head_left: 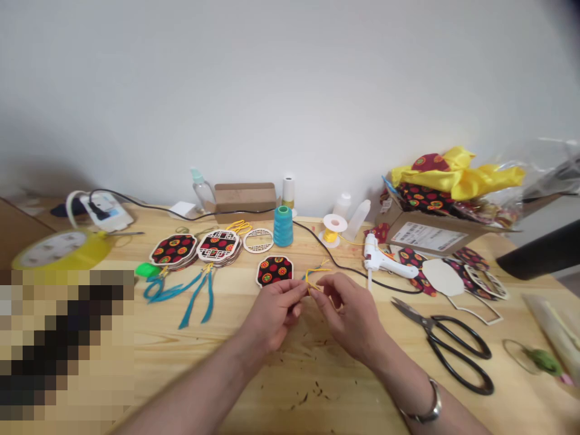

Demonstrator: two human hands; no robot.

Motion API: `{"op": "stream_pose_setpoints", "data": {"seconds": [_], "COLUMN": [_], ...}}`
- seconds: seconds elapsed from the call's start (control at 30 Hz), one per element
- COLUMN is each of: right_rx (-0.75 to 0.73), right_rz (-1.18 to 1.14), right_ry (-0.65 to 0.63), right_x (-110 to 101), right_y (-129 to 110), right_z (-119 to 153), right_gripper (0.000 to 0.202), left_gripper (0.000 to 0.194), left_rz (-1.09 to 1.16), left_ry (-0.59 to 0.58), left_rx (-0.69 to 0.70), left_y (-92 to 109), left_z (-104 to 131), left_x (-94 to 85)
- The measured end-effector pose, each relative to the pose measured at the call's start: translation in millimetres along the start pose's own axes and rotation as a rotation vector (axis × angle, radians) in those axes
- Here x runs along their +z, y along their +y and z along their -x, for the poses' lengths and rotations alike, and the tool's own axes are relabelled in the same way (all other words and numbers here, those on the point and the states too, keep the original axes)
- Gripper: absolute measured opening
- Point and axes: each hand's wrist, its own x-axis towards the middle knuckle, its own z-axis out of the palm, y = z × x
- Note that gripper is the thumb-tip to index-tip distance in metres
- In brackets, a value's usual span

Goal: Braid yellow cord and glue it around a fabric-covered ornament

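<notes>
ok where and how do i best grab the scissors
Probably best by the black handle loops, coming from the near right with the right hand: the scissors lie flat, loops toward that side, while the blades point away to the left.

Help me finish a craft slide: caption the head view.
Left hand and right hand pinch yellow cord over a wooden table, with teal thread, a glue gun and scissors nearby.
</notes>
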Motion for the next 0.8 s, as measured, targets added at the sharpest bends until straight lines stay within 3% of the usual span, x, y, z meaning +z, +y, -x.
{"op": "stream_pose_setpoints", "data": {"seconds": [0.17, 0.43, 0.67, 0.8], "right_rx": [0.174, 0.263, 0.461, 0.351], "right_rz": [-0.247, -0.27, -0.552, -0.37], "right_ry": [-0.013, -0.027, -0.218, -0.092], "right_x": [1.3, -0.7, -0.9, -2.5], "right_y": [0.4, 2.1, 0.8, 0.8], "right_z": [-4.1, -4.6, -8.4, -6.2], "right_gripper": [0.01, 0.016, 0.024, 0.019], "left_gripper": [0.024, 0.022, 0.016, 0.014], "left_rz": [-0.002, -0.053, -0.112, -0.153], "left_ry": [0.027, 0.093, 0.102, 0.106], "left_rx": [0.008, 0.07, 0.151, 0.181], "left_y": [0.3, 1.9, 1.4, -0.4], "left_z": [0.9, 2.6, 3.5, 3.8], "left_x": [0.2, 4.3, 3.9, 3.8]}}
